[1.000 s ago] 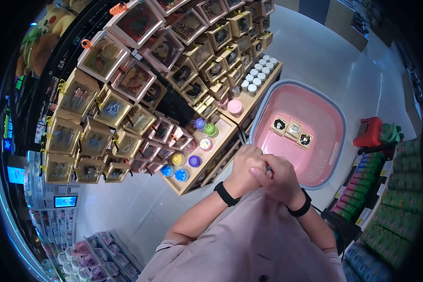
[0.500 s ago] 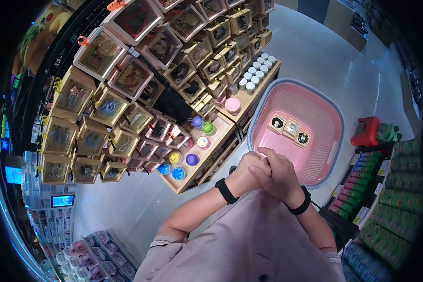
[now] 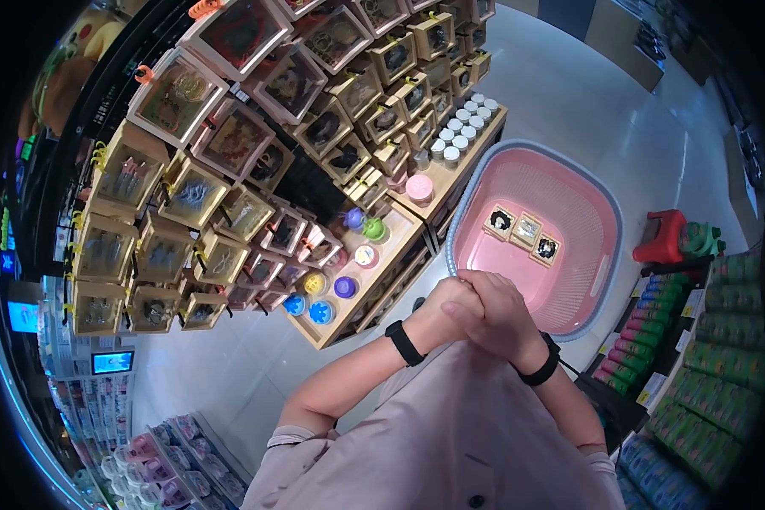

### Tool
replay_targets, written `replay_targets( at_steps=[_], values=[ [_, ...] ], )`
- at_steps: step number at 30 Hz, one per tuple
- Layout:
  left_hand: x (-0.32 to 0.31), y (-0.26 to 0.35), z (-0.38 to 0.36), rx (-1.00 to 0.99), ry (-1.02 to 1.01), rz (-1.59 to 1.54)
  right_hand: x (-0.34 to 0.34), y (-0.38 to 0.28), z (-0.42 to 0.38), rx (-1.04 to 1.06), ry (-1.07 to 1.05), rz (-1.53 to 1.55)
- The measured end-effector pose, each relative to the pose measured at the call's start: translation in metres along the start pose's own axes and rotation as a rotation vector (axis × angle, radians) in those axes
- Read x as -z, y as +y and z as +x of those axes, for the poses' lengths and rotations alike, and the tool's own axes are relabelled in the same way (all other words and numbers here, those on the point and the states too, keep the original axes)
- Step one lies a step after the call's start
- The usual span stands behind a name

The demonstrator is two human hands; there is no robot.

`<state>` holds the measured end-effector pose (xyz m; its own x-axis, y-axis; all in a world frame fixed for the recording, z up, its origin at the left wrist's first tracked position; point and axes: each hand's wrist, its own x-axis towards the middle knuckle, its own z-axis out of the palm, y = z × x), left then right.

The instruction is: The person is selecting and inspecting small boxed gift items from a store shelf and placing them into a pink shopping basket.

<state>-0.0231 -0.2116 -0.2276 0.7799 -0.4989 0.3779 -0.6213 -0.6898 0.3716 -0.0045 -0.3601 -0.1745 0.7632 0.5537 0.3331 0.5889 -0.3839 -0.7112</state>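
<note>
We see the left hand (image 3: 433,321) curled closed, with the right hand (image 3: 508,323) folded over it, so the two are clasped in front of the lavender shirt (image 3: 425,425). We cannot tell whether anything lies between the palms. Each wrist wears a black band, the left band (image 3: 405,343) and the right band (image 3: 541,362).

Just beyond the hands and a little to their right, we see the pink basket (image 3: 582,246) with its grey-blue rim; the knuckles overlap its near edge in view, and we cannot tell whether they touch it. Inside, well ahead of the fingers, three small framed boxes (image 3: 526,230) lie in a slanting row, touching or nearly so.

To the left of the hands, we find a wooden worktop (image 3: 408,228) with colourful lidded containers (image 3: 345,287) near and white-lidded jars (image 3: 464,133) farther off. Above it hang rows of display boxes (image 3: 232,140). To the right of the hands, we see shelves of green packs (image 3: 705,374) and a red item (image 3: 657,240) farther ahead.
</note>
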Motion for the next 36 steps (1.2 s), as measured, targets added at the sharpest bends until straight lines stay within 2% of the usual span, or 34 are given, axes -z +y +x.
replay_targets(
  at_steps=[2, 5, 8, 12, 14, 17, 20, 23, 26, 32, 36],
  values=[
    [0.003, 0.002, 0.001, -0.005, -0.03, 0.003, 0.0, -0.001, 0.002, -0.006, 0.024, 0.044],
    [0.003, 0.005, -0.002, 0.026, -0.067, -0.046, 0.002, -0.001, -0.002, -0.201, -0.067, 0.204],
    [0.002, 0.005, -0.002, 0.044, -0.084, -0.075, 0.004, 0.001, -0.005, -0.295, -0.122, 0.288],
    [-0.002, 0.001, -0.002, -0.038, 0.016, -0.093, -0.002, 0.005, -0.007, -0.168, -0.02, 0.255],
    [-0.001, -0.001, 0.005, -0.011, -0.016, -0.081, -0.003, 0.006, -0.003, -0.061, 0.063, 0.236],
    [0.002, 0.002, 0.012, -0.033, -0.043, -0.082, 0.003, 0.007, 0.003, 0.099, 0.094, 0.087],
    [-0.007, 0.004, 0.007, -0.094, 0.0, -0.063, 0.003, 0.007, 0.0, 0.105, 0.075, -0.018],
    [-0.006, 0.007, 0.0, -0.124, -0.007, -0.04, 0.006, 0.003, -0.001, 0.241, 0.05, -0.063],
    [-0.007, 0.012, -0.005, -0.134, -0.012, -0.02, 0.001, 0.005, -0.007, -0.102, -0.047, 0.193],
    [-0.009, 0.019, -0.011, -0.145, -0.013, 0.001, 0.006, 0.004, -0.012, -0.276, -0.238, 0.307],
    [-0.009, 0.018, -0.011, -0.147, -0.011, 0.019, 0.004, 0.004, -0.014, -0.3, -0.263, 0.336]
  ],
)
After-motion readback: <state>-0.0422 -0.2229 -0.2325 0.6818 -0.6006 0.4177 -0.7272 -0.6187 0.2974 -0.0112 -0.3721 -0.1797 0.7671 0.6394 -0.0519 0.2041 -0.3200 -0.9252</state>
